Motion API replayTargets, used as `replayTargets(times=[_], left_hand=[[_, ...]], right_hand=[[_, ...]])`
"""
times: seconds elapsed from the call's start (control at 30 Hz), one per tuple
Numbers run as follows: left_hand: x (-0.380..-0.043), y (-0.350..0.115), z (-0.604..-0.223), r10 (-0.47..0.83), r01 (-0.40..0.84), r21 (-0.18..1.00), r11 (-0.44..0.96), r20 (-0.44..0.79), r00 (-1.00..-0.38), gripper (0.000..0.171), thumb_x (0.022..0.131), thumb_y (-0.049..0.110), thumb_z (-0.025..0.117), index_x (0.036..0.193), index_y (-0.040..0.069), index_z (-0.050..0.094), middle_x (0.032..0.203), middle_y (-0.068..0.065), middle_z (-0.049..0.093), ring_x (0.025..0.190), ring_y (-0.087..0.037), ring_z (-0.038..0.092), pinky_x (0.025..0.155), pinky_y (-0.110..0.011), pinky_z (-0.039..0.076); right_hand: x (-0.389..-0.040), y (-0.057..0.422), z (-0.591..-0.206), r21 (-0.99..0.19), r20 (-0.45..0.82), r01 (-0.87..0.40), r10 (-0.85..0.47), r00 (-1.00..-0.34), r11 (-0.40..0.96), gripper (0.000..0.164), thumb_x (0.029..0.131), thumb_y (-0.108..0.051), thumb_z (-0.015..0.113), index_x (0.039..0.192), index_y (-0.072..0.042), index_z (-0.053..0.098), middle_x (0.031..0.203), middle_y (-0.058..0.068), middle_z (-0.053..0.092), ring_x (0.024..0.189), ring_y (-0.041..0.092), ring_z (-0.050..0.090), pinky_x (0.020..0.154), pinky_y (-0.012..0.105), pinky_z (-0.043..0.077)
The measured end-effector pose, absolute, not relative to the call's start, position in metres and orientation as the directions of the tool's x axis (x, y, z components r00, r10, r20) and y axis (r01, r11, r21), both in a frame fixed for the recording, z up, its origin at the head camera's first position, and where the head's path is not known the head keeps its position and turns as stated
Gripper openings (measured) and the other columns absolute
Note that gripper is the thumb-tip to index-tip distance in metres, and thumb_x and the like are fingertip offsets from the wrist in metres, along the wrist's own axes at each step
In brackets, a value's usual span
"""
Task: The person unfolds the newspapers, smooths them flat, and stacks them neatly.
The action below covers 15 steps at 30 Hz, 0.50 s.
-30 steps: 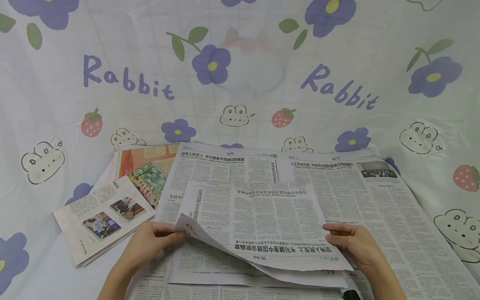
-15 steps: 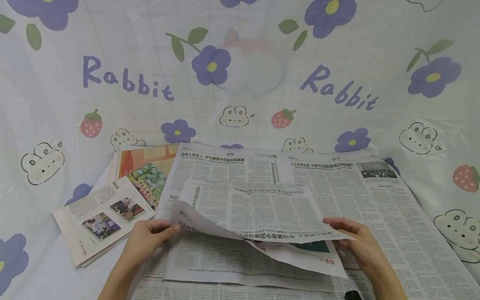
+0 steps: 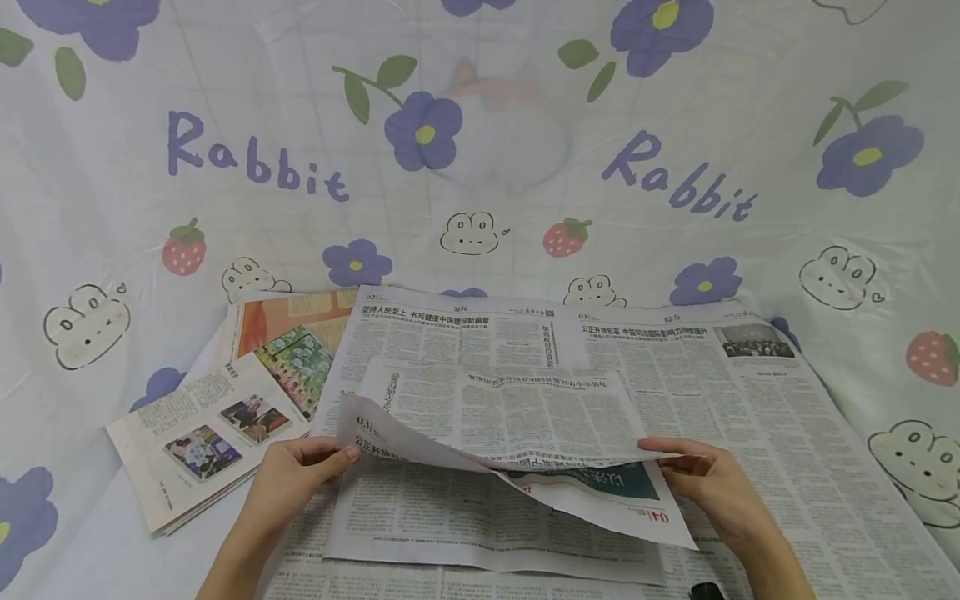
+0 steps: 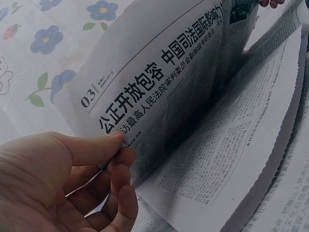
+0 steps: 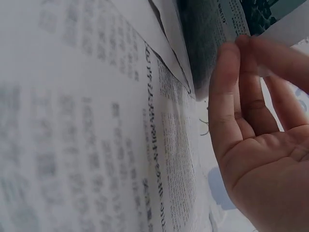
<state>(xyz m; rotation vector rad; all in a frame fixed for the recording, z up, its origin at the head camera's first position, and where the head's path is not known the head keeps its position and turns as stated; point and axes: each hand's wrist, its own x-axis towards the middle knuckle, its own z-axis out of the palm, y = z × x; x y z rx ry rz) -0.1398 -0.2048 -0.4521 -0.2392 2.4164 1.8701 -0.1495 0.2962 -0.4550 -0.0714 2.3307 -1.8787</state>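
A folded newspaper lies in front of me with its near edge lifted and curling upward. My left hand pinches its left edge between thumb and forefinger, just below the "03" corner. In the left wrist view, the thumb of the left hand presses on the printed page beside the headline. My right hand pinches the raised right edge; in the right wrist view, fingertips of the right hand meet at the paper. Between the parted layers shows a dark green printed panel.
Under the folded paper lies a spread newspaper covering much of the surface. Colour-printed papers are stacked at the left, with an orange sheet behind. A small black object is at the bottom edge. A rabbit-patterned curtain hangs behind.
The near edge of the folded newspaper has risen and folded back away from me, baring the green panel and the "04" page. The left hand has shifted slightly left, still pinching.
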Motion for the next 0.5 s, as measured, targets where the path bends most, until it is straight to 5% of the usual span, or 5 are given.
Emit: replayTargets(times=[0.5], left_hand=[[-0.1388, -0.2039, -0.4502, -0.068, -0.158, 0.956, 0.248, -0.146, -0.987, 0.031, 0.084, 0.028, 0.081, 0.101, 0.003, 0.077, 0.095, -0.007, 0.07, 0.086, -0.021, 0.061, 0.073, -0.032, 0.054]], right_hand=[[-0.148, 0.2966, -0.4542, -0.992, -0.029, 0.016, -0.108, -0.994, 0.125, 0.025, 0.097, -0.005, 0.062, 0.117, 0.009, 0.067, 0.102, 0.007, 0.071, 0.086, 0.024, 0.07, 0.067, 0.037, 0.058]])
